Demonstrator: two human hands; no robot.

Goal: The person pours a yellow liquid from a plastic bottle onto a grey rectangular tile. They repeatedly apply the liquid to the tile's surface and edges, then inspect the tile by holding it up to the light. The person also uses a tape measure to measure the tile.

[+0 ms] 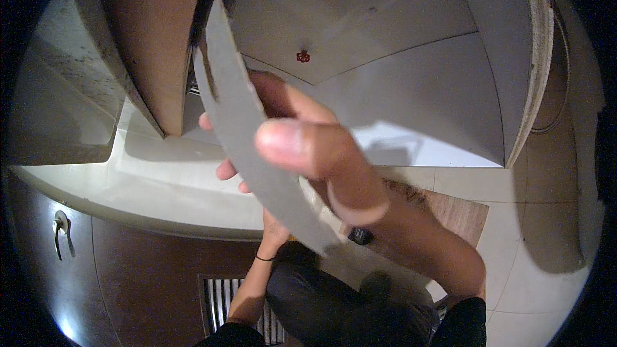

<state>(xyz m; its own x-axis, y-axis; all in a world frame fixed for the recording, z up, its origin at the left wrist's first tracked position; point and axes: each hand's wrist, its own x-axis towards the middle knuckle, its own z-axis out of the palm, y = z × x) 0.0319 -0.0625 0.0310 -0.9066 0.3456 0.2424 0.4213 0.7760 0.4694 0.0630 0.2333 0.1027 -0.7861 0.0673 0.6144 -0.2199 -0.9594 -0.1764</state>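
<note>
Grey strip — long, thin, curved; long axis runs from upper left by the brown cabinet edge down to lower right, lower tip over the pale bench rim. Open room right, above the tiled floor. Right hand raised close to camera, thumb pinching the strip's face. Left hand behind it — fingertips showing at the strip's left edge, gripping it.

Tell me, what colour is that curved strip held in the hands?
Plain grey, with no pattern. The strip shows best in the head view, pinched by the right hand.
</note>
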